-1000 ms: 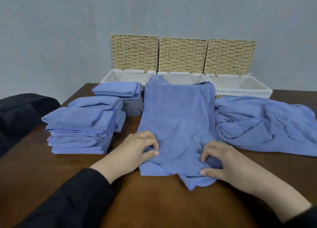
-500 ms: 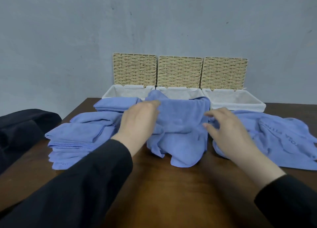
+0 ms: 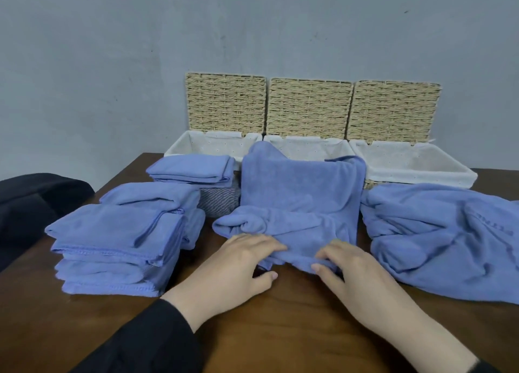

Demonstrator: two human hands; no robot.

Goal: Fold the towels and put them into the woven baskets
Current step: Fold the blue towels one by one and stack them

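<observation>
I am holding the near edge of the blue towel (image 3: 300,204) on the table (image 3: 280,330). My left hand (image 3: 238,263) and right hand (image 3: 348,271) are both pinching that edge with bent fingers. The far end is lying over the middle basket (image 3: 309,147). The near part is all bunched up. If I am folding it like this, I think it is going to come out lumpy. If I am pulling hard, it may drag the basket.
</observation>
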